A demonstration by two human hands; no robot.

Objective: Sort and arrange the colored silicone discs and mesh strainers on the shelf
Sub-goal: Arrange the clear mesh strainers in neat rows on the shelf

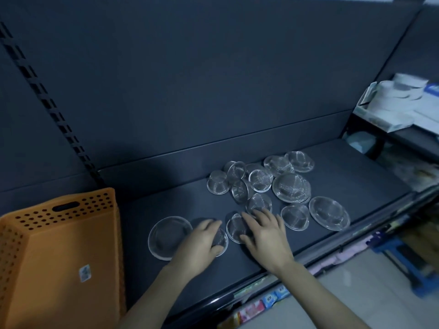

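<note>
Several round metal mesh strainers lie scattered on the dark shelf (pixel 344 167). A big one (pixel 166 236) rests at the left of the group. My left hand (pixel 202 243) lies palm down over a small strainer (pixel 219 238) beside it, fingers curled around it. My right hand (pixel 263 231) lies flat with spread fingers on another strainer (pixel 234 227). A loose pile of strainers (pixel 240 184) sits behind the hands, with a stack (pixel 291 187) and single ones (pixel 329 212) to the right. No colored silicone discs are visible.
An orange perforated plastic basket (pixel 59 245) stands at the shelf's left end. The dark back panel (pixel 190 79) rises behind. White packaged goods (pixel 399 100) sit on a neighbouring shelf at the right. Price labels (pixel 273 298) line the front edge.
</note>
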